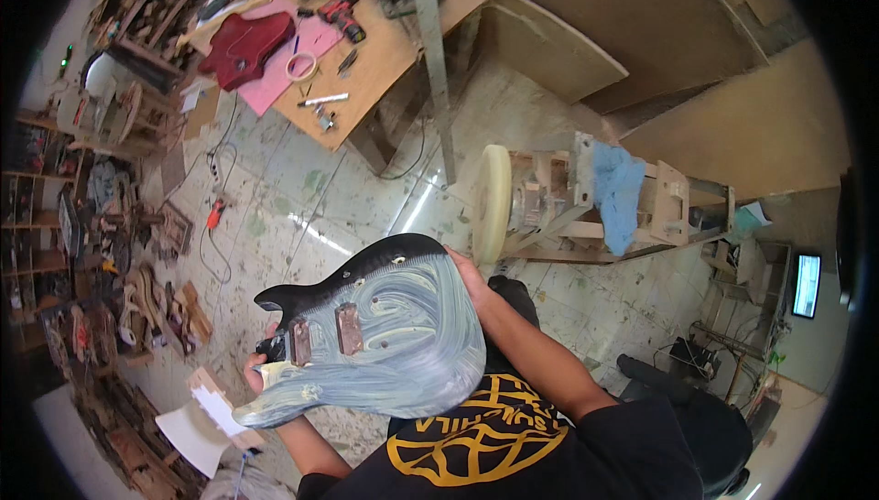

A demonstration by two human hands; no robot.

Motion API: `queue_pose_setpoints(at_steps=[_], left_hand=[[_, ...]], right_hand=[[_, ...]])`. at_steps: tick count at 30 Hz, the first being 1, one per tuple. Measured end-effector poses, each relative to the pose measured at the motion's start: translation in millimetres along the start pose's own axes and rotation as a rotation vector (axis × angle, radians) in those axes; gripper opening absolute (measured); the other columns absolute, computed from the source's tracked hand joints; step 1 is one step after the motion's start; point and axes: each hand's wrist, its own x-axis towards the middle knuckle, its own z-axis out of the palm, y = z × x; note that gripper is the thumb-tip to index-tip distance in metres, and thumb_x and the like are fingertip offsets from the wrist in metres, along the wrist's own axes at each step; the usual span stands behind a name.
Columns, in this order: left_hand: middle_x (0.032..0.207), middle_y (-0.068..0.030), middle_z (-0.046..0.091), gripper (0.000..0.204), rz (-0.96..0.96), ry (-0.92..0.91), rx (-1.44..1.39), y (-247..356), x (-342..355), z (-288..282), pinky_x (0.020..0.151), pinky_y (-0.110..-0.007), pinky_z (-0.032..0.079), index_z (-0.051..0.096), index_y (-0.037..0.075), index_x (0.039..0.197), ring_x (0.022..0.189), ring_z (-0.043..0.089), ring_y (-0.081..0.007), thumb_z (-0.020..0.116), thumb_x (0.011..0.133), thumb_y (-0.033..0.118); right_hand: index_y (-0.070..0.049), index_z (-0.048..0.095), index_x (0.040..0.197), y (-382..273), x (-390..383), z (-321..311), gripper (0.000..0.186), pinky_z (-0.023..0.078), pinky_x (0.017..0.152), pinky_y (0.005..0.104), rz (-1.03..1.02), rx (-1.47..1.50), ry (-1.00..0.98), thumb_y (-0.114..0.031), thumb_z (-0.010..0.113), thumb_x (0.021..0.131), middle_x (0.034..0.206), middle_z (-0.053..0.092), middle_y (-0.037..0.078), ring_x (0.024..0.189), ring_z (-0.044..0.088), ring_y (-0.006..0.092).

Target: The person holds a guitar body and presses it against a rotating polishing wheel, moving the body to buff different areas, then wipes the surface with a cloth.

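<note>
Brown wooden desk [389, 56]: dark-red guitar-shaped body [245, 49] over flat pink sheet [317, 38], near red-and-black cordless drill [341, 15]. Crumpled light-blue cloth [615, 193] draped on wooden frame [672, 204].

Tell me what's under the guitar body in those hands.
Around the guitar body, parts of the left hand and right hand show, with the black shirt and tiled floor beyond. Its underside, the rest of both hands and whatever else lies beneath are covered.

Bare left hand [255, 374] gripping on the left, bare left forearm [311, 448] rising steeply — and there's the bare right hand [469, 280], fingers partly hidden, bare right forearm [540, 358] slanting up-left!
</note>
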Motion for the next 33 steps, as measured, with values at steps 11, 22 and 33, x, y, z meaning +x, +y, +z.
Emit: queue_pose_setpoints(at_steps=[11, 22, 33], left_hand=[[0.096, -0.0223, 0.062, 0.051, -0.231, 0.273, 0.202, -23.6, 81.5, -99.4, 0.072, -0.039, 0.051, 0.052, -0.003, 0.118, 0.074, 0.062, -0.0321, 0.048, 0.074, 0.023], [0.094, -0.0207, 0.062, 0.045, -0.371, 0.251, 0.207, -64.1, 151.4, -58.4, 0.073, -0.039, 0.050, 0.055, -0.003, 0.112, 0.077, 0.061, -0.0316, 0.048, 0.074, 0.020], [0.083, -0.0221, 0.063, 0.040, -0.395, 0.193, 0.262, -84.3, 212.3, -33.8, 0.072, -0.039, 0.051, 0.056, -0.007, 0.108, 0.069, 0.061, -0.0315, 0.048, 0.076, 0.015]], right_hand=[[-0.001, 0.059, 0.106, 6.1, 52.4, -147.8, 0.037, 0.049, 0.084, 0.0420, -0.017, -0.179, 0.226, -0.029, 0.040, 0.091, 0.101, 0.063, 0.017, 0.090, 0.060, 0.0317], [0.001, 0.056, 0.109, -36.2, 41.3, -188.4, 0.035, 0.045, 0.088, 0.0403, -0.157, -0.099, 0.219, -0.023, 0.037, 0.092, 0.105, 0.061, 0.018, 0.094, 0.058, 0.0322], [0.004, 0.057, 0.105, -65.0, 52.1, -223.2, 0.033, 0.047, 0.084, 0.0423, -0.138, -0.085, 0.390, -0.018, 0.040, 0.089, 0.102, 0.061, 0.019, 0.090, 0.059, 0.0324]])
